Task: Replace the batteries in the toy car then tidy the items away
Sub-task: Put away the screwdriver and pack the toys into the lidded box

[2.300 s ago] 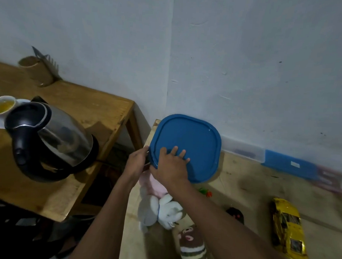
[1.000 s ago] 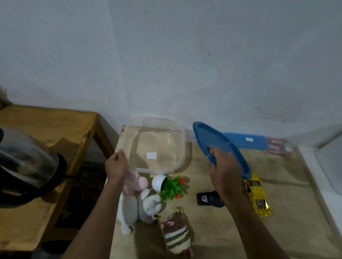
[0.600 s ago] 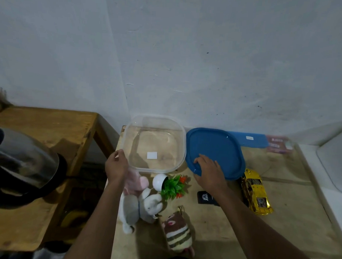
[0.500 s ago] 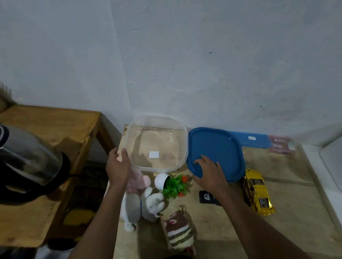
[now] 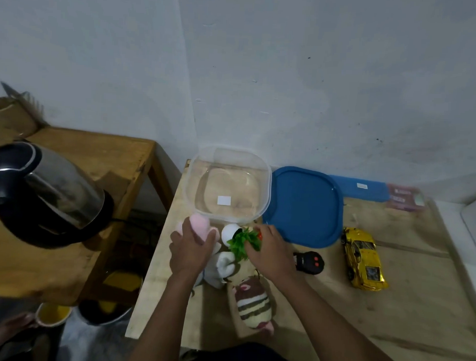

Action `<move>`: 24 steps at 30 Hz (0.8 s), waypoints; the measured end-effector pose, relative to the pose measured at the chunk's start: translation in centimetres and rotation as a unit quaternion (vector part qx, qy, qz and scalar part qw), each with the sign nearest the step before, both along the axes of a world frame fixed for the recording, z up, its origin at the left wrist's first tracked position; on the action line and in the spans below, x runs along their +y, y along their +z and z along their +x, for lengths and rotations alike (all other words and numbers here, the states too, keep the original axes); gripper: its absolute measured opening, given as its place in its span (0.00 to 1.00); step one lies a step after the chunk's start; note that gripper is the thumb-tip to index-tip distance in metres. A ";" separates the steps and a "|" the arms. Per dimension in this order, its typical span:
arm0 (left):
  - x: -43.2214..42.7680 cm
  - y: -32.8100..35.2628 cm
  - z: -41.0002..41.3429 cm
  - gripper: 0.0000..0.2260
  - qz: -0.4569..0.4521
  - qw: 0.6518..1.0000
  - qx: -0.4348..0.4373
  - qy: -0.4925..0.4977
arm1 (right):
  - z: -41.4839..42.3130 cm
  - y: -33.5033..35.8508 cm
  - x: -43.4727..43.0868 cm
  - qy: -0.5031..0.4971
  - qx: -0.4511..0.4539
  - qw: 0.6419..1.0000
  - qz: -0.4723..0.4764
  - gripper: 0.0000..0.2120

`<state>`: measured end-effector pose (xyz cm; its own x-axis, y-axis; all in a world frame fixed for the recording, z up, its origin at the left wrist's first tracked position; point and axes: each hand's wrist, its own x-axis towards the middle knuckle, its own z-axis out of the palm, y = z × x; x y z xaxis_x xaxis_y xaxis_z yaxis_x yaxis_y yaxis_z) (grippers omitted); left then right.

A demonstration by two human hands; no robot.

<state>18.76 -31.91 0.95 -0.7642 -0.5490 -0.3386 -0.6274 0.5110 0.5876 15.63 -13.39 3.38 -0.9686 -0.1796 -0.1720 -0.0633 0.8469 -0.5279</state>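
The toy car (image 5: 365, 259) lies on the bench (image 5: 417, 281) off to my right, well apart from both my hands, with the black remote (image 5: 308, 262) between it and my right wrist. In front of me the clear tub (image 5: 228, 184) stands open by the wall and its blue lid (image 5: 304, 205) lies flat just beside it on the right.

My left hand (image 5: 192, 251) is closed around the pink and white plush rabbit (image 5: 200, 227), whose pink end pokes out above my knuckles. My right hand (image 5: 272, 251) is on the green leaves of the little fake plant (image 5: 243, 241), fingers curled over them; whether I have a firm hold yet I cannot tell.

The plant is the risky one. Its white pot (image 5: 229, 232) lies tipped over, and if I lift by the leaves alone they may slip or pull out and the pot may roll towards the edge. The rabbit's loose white limbs lie against the striped plush toy (image 5: 254, 302), so a quick lift could drag that along. Moving both hands to the tub together, I could knock its near rim and shove it into the lid. I also cannot tell from here whether the car's batteries are done, so packing it away too soon would be a mistake.
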 end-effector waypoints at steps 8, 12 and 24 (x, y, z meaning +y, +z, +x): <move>-0.1 -0.9 0.7 0.25 -0.093 0.993 0.062 -0.026 | 2.7 0.3 1.4 -0.131 0.001 0.983 -0.128 0.23; 0.1 -1.3 0.6 0.24 -0.108 0.991 0.073 -0.012 | 4.3 1.2 3.1 -0.075 -0.199 0.974 -0.072 0.40; 0.1 -1.4 0.4 0.24 -0.115 0.990 0.083 0.002 | 6.1 -0.3 0.3 0.011 -0.271 0.955 -0.122 0.40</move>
<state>19.15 -31.80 -0.45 -0.7967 -0.5997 -0.0747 -0.5343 0.6411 0.5509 21.78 -13.10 3.06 -0.7447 -0.2973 -0.5975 0.2586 0.6968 -0.6690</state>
